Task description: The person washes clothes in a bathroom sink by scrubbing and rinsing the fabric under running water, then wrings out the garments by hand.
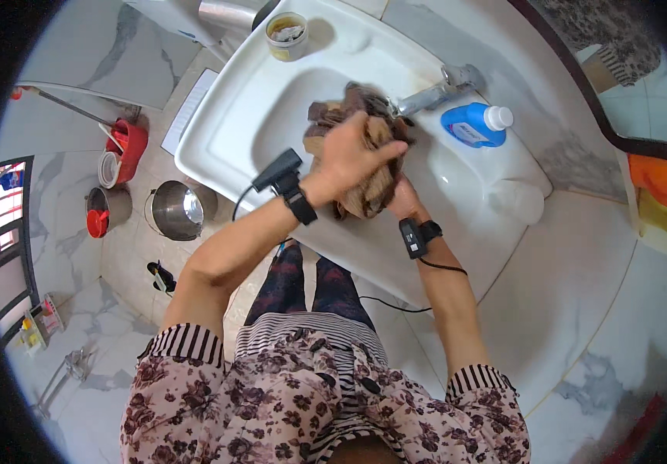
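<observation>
Over the white sink [233, 131] I hold a brown, crumpled cloth [353, 108] under the metal tap [434, 94]. My left hand [353, 155] presses on top of the cloth with its fingers wrapped around it. My right hand [403, 197] grips the cloth from below and is mostly hidden by it. Both wrists carry black bands with small black devices and cables.
A blue bottle with a white cap [477, 124] lies on the sink's ledge beside the tap. A small round tub [287, 35] stands at the far rim. On the floor at left are a steel bucket [175, 209], a red mug [128, 147] and a steel pot [105, 209].
</observation>
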Tool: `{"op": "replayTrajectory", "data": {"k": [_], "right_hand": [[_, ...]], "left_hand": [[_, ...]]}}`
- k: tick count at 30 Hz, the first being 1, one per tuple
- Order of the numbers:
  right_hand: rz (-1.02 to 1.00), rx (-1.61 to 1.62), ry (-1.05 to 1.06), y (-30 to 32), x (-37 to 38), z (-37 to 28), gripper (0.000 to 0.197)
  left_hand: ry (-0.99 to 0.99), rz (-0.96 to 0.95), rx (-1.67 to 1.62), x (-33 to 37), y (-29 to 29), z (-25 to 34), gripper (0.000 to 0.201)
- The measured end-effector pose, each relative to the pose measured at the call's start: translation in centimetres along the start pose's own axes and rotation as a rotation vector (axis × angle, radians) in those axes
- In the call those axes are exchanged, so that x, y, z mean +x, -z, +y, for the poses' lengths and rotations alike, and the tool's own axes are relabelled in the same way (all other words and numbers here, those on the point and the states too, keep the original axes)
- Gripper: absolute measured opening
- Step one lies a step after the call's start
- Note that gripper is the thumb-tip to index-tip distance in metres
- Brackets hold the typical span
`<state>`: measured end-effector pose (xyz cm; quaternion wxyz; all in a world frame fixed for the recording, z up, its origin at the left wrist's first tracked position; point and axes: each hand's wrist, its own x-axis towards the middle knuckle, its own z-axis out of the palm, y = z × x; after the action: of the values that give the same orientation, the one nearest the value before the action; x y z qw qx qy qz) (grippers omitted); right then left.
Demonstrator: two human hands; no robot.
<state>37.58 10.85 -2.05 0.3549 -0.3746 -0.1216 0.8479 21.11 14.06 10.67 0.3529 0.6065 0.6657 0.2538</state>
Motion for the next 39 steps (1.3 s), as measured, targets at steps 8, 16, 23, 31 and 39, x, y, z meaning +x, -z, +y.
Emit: {"op": "replayTrajectory", "data": {"k": [8,16,23,31,39], "right_hand": [[0.734,-0.821,0.444,4.9,-2.6,-4.4,0.045],[0.672,-1.694,0.684,-3.7,-0.6,5.4,0.044],[0.789,-1.920,0.443,-3.6,2.7,2.5,0.037],[0.540,-1.874,0.189,-4.5,6.0,0.2,0.041],[0.528,-1.055,0.324,3.9,4.0,-3.1,0.031]], "left_hand": [[-0.157,0.276,0.165,-1.8,-4.7,-5.1,0.043],[0.174,0.129,0.236,-3.8,-7.6,-8.3,0.033],[-0.272,-0.227,0.570,1.5,-9.7,-11.9,0.023],[-0.220,-0.396,0.756,5.5,-11.0,-15.1,0.026],[-0.118,-0.065,0.472,3.1,-4.0,-7.7,0.091]]}}
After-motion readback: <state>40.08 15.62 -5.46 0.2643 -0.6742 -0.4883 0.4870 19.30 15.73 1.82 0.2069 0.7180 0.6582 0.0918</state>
